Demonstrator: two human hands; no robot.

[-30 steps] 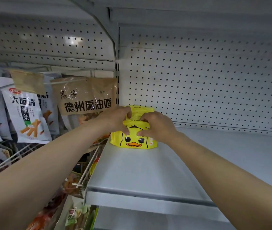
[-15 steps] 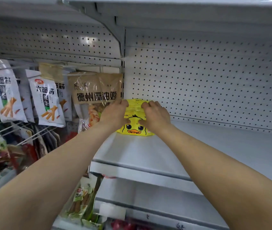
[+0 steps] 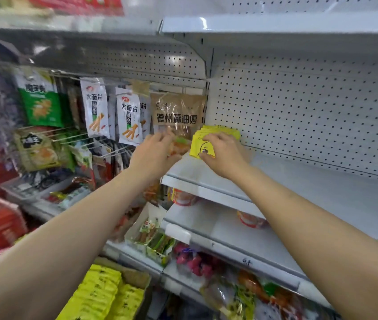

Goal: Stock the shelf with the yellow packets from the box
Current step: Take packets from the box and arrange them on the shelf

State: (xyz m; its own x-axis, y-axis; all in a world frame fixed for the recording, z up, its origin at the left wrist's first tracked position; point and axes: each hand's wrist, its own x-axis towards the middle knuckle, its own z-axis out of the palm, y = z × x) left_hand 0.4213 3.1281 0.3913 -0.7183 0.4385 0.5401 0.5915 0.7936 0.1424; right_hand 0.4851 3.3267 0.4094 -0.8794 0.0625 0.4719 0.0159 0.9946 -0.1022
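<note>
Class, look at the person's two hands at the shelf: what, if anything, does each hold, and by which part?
The right hand grips the stack of yellow duck packets by its front face and lower front corner. The left hand holds nothing.

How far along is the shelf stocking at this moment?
Early. One stack of yellow packets stands at the white shelf's left back corner. The right hand holds it; the left hand is off it. Many packets remain in the box below.

White metal shelving [image 3: 206, 179] stood against a pegboard back panel [image 3: 310, 107] dotted with holes. To the left, snack bags [image 3: 128, 116] hung on wire hooks. Light glared off the upper shelf edge [image 3: 275, 23]. Lower shelves [image 3: 241, 239] carried assorted packaged goods.
</note>
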